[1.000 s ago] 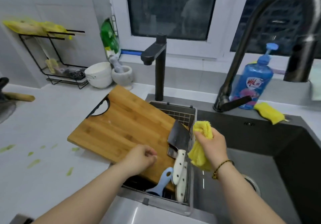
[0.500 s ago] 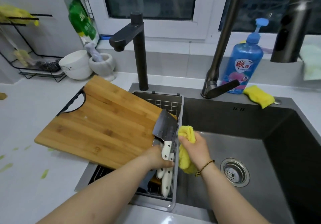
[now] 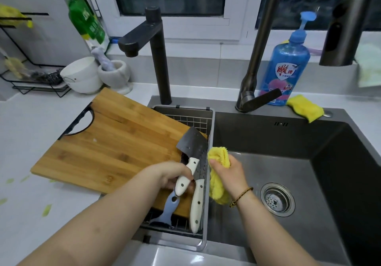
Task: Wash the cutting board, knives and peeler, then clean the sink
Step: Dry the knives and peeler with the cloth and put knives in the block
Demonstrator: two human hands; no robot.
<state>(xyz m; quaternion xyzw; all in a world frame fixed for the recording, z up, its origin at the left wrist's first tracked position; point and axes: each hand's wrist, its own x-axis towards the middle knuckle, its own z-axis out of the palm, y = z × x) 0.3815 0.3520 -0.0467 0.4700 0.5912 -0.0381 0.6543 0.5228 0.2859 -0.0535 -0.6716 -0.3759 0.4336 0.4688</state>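
left hand (image 3: 175, 175): fingers curled round the white handle of the cleaver (image 3: 192, 144).
right hand (image 3: 227, 172): clutching a bunched yellow cloth (image 3: 219, 157) over the sink's (image 3: 309, 173) left edge.
cleaver: dark blade lies on the cutting board's (image 3: 115, 142) right end.
second knife (image 3: 196, 206): along the wire basket's (image 3: 185, 120) right edge, beside the cleaver's handle.
peeler (image 3: 169, 206): blue, on the board's near right corner.
cutting board: bridges the counter edge and the basket.

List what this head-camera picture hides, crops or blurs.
Head view:
- Arch of tall dark faucet: cut by top edge.
- The pale green cloth: blurred, cut by right edge.
- Fingertips of left hand: under white-handled cleaver.
- Fingers of right hand: behind yellow cloth.
- Near edge of wooden cutting board: partly under left forearm.
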